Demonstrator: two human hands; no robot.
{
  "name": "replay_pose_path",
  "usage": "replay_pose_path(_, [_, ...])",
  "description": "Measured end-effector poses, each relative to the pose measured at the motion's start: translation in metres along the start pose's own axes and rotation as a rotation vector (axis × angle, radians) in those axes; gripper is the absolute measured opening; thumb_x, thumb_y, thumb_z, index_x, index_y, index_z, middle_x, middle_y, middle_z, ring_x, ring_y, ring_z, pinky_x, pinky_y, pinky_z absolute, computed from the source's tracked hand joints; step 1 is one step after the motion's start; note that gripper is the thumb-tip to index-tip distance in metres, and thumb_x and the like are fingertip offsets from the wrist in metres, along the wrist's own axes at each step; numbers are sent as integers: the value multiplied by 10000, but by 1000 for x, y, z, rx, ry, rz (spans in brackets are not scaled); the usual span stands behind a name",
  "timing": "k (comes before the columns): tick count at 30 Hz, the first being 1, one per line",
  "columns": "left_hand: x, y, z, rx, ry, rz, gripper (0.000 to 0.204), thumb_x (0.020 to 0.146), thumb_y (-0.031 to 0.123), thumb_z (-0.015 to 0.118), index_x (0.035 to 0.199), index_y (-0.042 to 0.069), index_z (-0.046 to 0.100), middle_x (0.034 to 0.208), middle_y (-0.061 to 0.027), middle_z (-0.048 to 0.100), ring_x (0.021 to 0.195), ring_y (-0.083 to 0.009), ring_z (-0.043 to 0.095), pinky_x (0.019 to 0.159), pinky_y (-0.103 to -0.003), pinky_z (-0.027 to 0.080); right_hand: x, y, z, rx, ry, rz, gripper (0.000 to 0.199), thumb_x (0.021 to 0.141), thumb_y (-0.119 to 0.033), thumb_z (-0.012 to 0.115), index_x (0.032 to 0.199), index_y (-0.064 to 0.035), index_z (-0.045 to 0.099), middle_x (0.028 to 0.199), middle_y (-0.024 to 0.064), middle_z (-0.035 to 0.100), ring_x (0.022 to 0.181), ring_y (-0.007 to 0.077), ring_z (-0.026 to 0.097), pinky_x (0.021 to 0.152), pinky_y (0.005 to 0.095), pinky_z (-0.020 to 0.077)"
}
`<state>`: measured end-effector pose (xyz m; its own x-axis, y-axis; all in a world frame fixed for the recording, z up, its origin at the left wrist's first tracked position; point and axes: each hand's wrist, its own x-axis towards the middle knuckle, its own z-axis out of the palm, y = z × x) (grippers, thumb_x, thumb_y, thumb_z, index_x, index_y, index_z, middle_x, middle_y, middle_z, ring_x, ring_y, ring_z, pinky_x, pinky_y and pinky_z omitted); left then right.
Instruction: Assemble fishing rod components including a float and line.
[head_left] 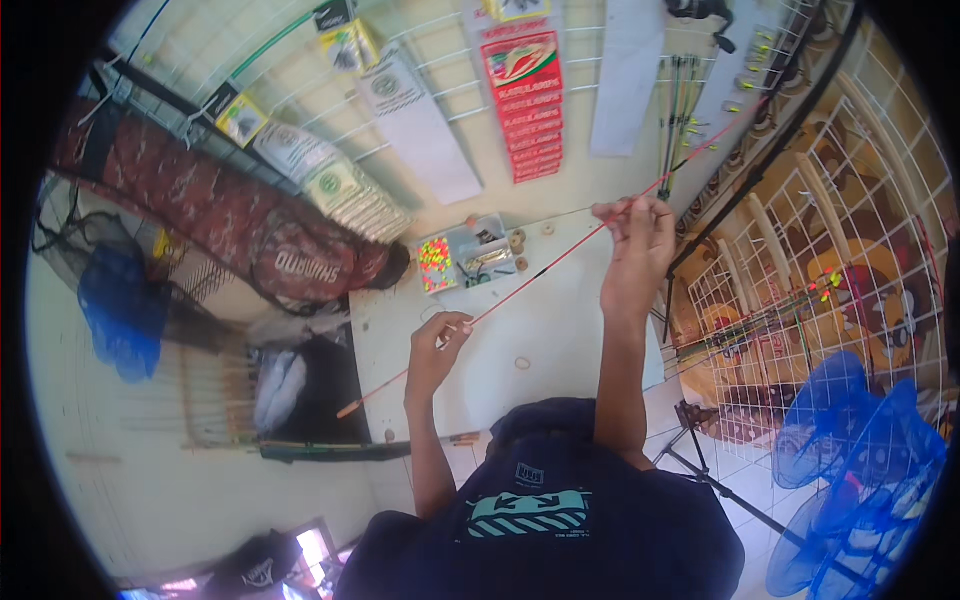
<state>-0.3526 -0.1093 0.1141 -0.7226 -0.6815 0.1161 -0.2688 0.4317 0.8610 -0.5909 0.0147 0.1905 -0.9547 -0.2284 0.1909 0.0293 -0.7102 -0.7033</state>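
Thin red rod [575, 247] sits in mid-air above the white table [570, 395], slanting from lower left up to upper right, held in both hands. Left hand [435, 352] has it in a narrow thumb-and-finger pinch on the lower stretch; right hand [641, 235] pinches higher up, fingertips drawn together on the shaft. Exact finger contact on the right can't be told, too small. Dark band [541, 271] on the rod between the hands. Tan tip [348, 409] at the lower left looks like the rod's own end.

Handling: likely very light, fairly stiff but springy along its length, probably smooth enough to roll in a pinch. Slim, so probably easy to snap if bent hard—light fingertip pressure is enough. Two well-spaced holds, as here, suit it; avoid gripping the thin ends.

Around it: compartment box [462, 243] near the table's far edge with bright pieces [436, 264] in its left side—beads or floats, can't tell. Small ring [522, 363] on the table, between the forearms.
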Motion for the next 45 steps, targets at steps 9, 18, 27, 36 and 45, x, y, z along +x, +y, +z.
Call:
replay_pose_path(9, [-35,-30,-20,21,76,-130,142,865,141,691,926,15,714,726,-56,635,656,-96,539,574,-254,391,14,21,-17,-164,98,-14,132,977,-139,540,1021,-25,489,879,88,605,794,167,580,796,337,490])
replay_pose_path(18, [-25,-15,-38,35,65,-103,164,855,165,698,951,36,732,806,-98,682,647,-160,553,599,-293,428,25,28,-42,-32,37,122,154,978,-136,529,1057,-30,451,930,125,580,836,262,631,841,394,540])
replay_pose_path(27, [-12,-14,-65,110,32,-99,186,854,174,707,955,20,729,828,-116,700,639,-151,569,598,-285,441,22,40,-34,-49,23,167,166,984,-150,518,1059,-33,428,941,120,545,828,258,608,828,399,531])
replay_pose_path(36, [-3,17,-59,53,-51,-94,185,855,166,702,937,1,724,767,-108,680,618,-124,535,577,-294,412,29,28,-47,22,127,68,147,982,-165,532,1046,-61,450,956,97,560,830,209,577,798,350,510])
replay_pose_path(45, [2,-10,-64,145,-65,-108,177,850,171,704,965,42,743,774,-80,683,664,-115,576,595,-266,428,21,32,-34,-9,59,159,122,974,-133,525,1048,-59,462,916,110,566,789,233,596,778,363,503])
